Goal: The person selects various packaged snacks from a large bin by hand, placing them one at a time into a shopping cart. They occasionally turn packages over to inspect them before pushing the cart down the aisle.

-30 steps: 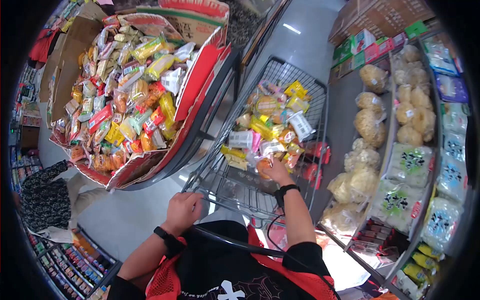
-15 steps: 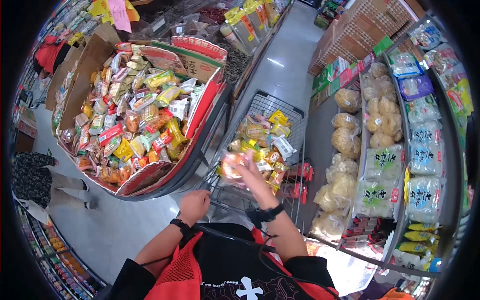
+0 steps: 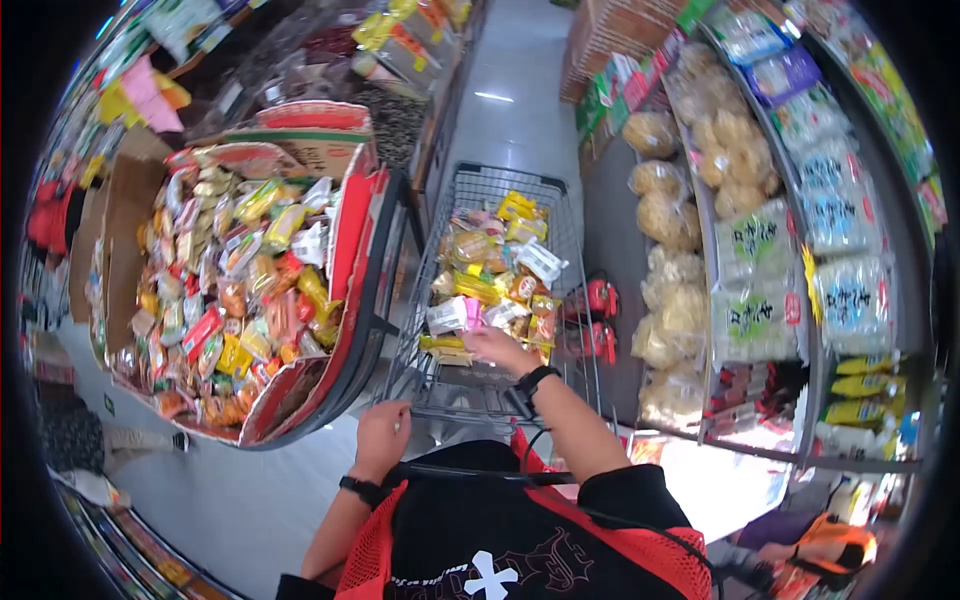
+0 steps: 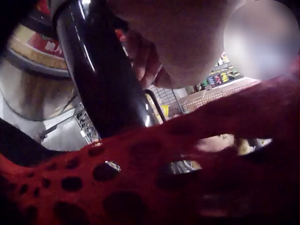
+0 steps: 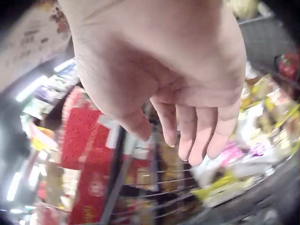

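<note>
My right hand hangs over the near part of a wire shopping cart. In the right wrist view its fingers are relaxed and the palm is bare. Below and beyond it, several wrapped snacks in yellow, white and pink lie heaped in the cart. Loosely curled, my left hand is beside the left end of the black cart handle and holds nothing visible. The left wrist view shows the handle bar close up, fingers dangling past it, with red mesh vest cloth covering much below.
To the left, a large cardboard bin brims with small packaged snacks. Shelves on the right carry bagged round goods and white packs. An aisle floor runs ahead between stacked boxes and a display.
My right hand lifted an orange-looking packaged snack out of the cart, and it is now out of the hand. The hand is back over the cart. My left hand stays near the handle.
</note>
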Demonstrator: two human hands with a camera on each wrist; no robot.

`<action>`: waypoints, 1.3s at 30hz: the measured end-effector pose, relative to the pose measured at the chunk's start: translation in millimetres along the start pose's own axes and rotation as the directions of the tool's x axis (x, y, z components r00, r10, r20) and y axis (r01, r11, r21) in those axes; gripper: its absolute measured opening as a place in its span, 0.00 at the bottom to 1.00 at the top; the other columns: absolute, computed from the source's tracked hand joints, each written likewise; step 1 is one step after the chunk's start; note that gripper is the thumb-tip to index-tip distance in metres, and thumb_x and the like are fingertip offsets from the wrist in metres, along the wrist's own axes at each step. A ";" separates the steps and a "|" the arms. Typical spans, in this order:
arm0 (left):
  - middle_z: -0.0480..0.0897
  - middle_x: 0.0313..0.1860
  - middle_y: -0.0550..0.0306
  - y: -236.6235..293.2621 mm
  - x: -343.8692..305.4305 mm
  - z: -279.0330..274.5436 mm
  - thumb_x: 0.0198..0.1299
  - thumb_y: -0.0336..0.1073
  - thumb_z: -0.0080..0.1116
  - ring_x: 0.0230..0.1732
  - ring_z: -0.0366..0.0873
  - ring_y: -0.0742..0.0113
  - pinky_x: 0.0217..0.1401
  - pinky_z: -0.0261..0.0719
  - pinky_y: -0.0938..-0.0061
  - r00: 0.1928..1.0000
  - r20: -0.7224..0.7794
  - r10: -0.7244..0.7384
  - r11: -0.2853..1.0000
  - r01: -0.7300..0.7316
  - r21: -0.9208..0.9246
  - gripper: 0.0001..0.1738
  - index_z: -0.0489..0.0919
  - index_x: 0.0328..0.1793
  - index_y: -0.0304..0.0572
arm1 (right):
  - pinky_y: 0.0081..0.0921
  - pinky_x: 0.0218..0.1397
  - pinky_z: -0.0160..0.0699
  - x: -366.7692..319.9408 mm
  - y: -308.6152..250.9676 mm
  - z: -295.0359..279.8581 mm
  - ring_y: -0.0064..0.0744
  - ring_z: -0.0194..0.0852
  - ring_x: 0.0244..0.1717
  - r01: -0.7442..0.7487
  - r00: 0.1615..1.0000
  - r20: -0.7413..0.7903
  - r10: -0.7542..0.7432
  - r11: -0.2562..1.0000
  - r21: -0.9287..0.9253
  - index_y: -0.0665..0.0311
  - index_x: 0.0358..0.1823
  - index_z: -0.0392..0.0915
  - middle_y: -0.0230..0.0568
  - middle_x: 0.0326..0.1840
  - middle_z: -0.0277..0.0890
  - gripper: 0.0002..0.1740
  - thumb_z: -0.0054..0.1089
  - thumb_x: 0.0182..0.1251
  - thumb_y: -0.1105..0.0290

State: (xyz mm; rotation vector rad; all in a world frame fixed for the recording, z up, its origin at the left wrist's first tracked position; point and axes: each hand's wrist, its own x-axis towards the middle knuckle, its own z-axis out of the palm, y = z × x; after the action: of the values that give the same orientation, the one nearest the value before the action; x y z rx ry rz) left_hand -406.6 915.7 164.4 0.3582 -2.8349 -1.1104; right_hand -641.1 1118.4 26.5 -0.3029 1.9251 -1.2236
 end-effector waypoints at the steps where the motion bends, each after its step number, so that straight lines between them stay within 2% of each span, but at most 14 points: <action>1: 0.88 0.38 0.48 -1.1 -6.4 -4.1 0.59 0.29 0.61 0.42 0.85 0.47 0.45 0.81 0.58 0.999 0.035 0.016 0.998 -0.015 -0.056 0.09 0.86 0.45 0.40 | 0.35 0.46 0.83 -0.7 38.7 -19.0 0.40 0.87 0.41 0.013 0.998 -0.056 -0.018 0.997 -0.077 0.67 0.49 0.84 0.46 0.43 0.88 0.25 0.63 0.69 0.49; 3: 0.86 0.36 0.49 -6.6 -22.4 -6.8 0.58 0.26 0.61 0.39 0.84 0.47 0.44 0.80 0.57 0.999 0.034 0.038 0.999 -0.037 -0.025 0.07 0.85 0.42 0.39 | 0.38 0.56 0.81 -4.3 89.0 -58.7 0.45 0.86 0.50 -0.192 0.979 -0.174 0.104 0.747 -0.636 0.62 0.47 0.86 0.51 0.49 0.87 0.23 0.68 0.62 0.51; 5: 0.85 0.34 0.48 -8.8 -41.1 -10.8 0.57 0.26 0.61 0.37 0.83 0.46 0.44 0.79 0.55 0.999 -0.012 0.045 0.995 -0.043 0.084 0.05 0.85 0.38 0.41 | 0.42 0.58 0.81 -8.8 147.3 -84.8 0.54 0.84 0.54 -0.308 0.945 -0.260 0.201 0.817 -0.487 0.60 0.48 0.86 0.54 0.53 0.85 0.25 0.73 0.52 0.52; 8: 0.84 0.31 0.53 -5.0 -41.9 -10.0 0.52 0.25 0.62 0.35 0.82 0.50 0.40 0.76 0.58 0.996 0.054 0.068 0.976 -0.078 0.204 0.07 0.84 0.36 0.44 | 0.44 0.61 0.80 -27.1 129.7 -100.3 0.53 0.84 0.56 -0.477 0.859 -0.330 0.390 0.846 -0.241 0.58 0.49 0.86 0.54 0.53 0.85 0.27 0.75 0.49 0.53; 10: 0.83 0.29 0.55 -2.1 -33.4 -2.1 0.49 0.25 0.62 0.33 0.81 0.52 0.38 0.75 0.60 0.999 0.020 0.030 0.970 -0.034 0.243 0.07 0.83 0.34 0.44 | 0.47 0.62 0.78 -33.0 85.8 -100.0 0.58 0.81 0.59 -0.494 0.836 -0.417 0.357 0.820 -0.288 0.64 0.49 0.86 0.61 0.52 0.83 0.25 0.66 0.58 0.53; 16: 0.82 0.28 0.58 -9.3 -31.4 4.3 0.47 0.25 0.61 0.31 0.80 0.55 0.36 0.73 0.60 1.000 -0.003 -0.002 0.956 0.003 0.293 0.08 0.82 0.34 0.46 | 0.51 0.69 0.70 45.9 184.2 -78.9 0.65 0.70 0.66 -0.465 0.701 -0.644 0.306 0.881 -0.088 0.68 0.63 0.69 0.65 0.62 0.74 0.30 0.61 0.63 0.59; 19: 0.81 0.27 0.59 -13.9 -35.3 8.9 0.44 0.25 0.60 0.28 0.78 0.57 0.33 0.69 0.62 0.999 0.038 0.004 0.947 -0.016 0.321 0.10 0.82 0.34 0.47 | 0.48 0.70 0.70 76.2 206.5 -62.8 0.63 0.70 0.67 -0.529 0.527 -0.760 0.380 0.847 0.057 0.70 0.62 0.69 0.65 0.61 0.75 0.38 0.67 0.57 0.51; 22: 0.80 0.26 0.57 -15.2 -36.2 9.3 0.45 0.21 0.57 0.28 0.77 0.55 0.33 0.67 0.62 0.998 0.054 0.016 0.948 -0.032 0.316 0.10 0.80 0.33 0.44 | 0.45 0.68 0.73 90.4 201.6 -59.3 0.61 0.72 0.67 -0.754 0.394 -0.809 0.437 0.657 -0.012 0.71 0.62 0.71 0.63 0.63 0.75 0.46 0.71 0.50 0.43; 25: 0.81 0.26 0.56 -9.9 -32.3 7.9 0.46 0.21 0.57 0.28 0.77 0.54 0.34 0.67 0.62 0.997 0.072 0.023 0.946 -0.045 0.322 0.09 0.80 0.33 0.44 | 0.43 0.67 0.75 90.6 199.3 -61.4 0.59 0.72 0.68 -0.825 0.349 -0.702 0.620 0.559 0.083 0.68 0.61 0.74 0.63 0.65 0.74 0.48 0.72 0.45 0.39; 26: 0.81 0.26 0.56 -8.4 -31.7 7.7 0.47 0.21 0.57 0.29 0.77 0.54 0.35 0.68 0.62 0.997 0.074 0.025 0.942 -0.048 0.334 0.09 0.80 0.34 0.44 | 0.44 0.61 0.79 89.3 195.4 -60.2 0.54 0.79 0.62 -0.823 0.290 -0.760 0.582 0.557 0.113 0.72 0.59 0.75 0.62 0.59 0.79 0.45 0.74 0.45 0.44; 30: 0.82 0.27 0.60 -14.9 -34.1 10.4 0.47 0.25 0.60 0.27 0.77 0.58 0.32 0.68 0.62 0.994 0.029 0.106 0.939 -0.110 0.326 0.08 0.82 0.34 0.48 | 0.37 0.48 0.84 64.2 216.3 -60.3 0.44 0.87 0.42 -0.559 0.614 -0.653 0.444 0.828 0.037 0.65 0.59 0.75 0.52 0.40 0.85 0.37 0.73 0.47 0.56; 33: 0.82 0.28 0.60 -12.9 -36.0 8.3 0.48 0.26 0.61 0.28 0.78 0.58 0.33 0.68 0.62 0.993 0.037 0.114 0.944 -0.119 0.309 0.08 0.82 0.34 0.48 | 0.35 0.35 0.79 59.0 245.1 -48.2 0.35 0.83 0.35 -0.406 0.698 -0.620 0.359 0.911 0.071 0.56 0.58 0.76 0.43 0.36 0.82 0.31 0.69 0.51 0.57; 37: 0.84 0.30 0.59 -4.3 -34.3 -1.7 0.50 0.30 0.64 0.34 0.82 0.55 0.38 0.73 0.60 0.992 0.071 0.104 0.959 -0.119 0.257 0.07 0.84 0.36 0.48 | 0.27 0.17 0.60 -0.9 115.8 -58.1 0.25 0.67 0.19 -0.322 0.872 -0.291 0.393 0.909 0.264 0.53 0.55 0.76 0.30 0.28 0.70 0.23 0.60 0.60 0.53; 39: 0.85 0.31 0.57 -4.5 -33.7 -10.9 0.52 0.33 0.64 0.37 0.84 0.54 0.41 0.76 0.58 0.988 0.118 0.102 0.960 -0.129 0.248 0.06 0.85 0.37 0.48 | 0.25 0.24 0.67 -0.5 52.9 -53.1 0.23 0.69 0.24 0.087 0.956 -0.288 -0.061 0.993 0.078 0.62 0.52 0.78 0.30 0.30 0.73 0.21 0.56 0.71 0.52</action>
State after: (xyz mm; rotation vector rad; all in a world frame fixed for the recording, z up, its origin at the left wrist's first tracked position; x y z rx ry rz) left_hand -371.4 913.5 169.8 0.1498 -3.0525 -0.7656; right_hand -668.9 1179.3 -7.2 -0.1584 2.1102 -1.4651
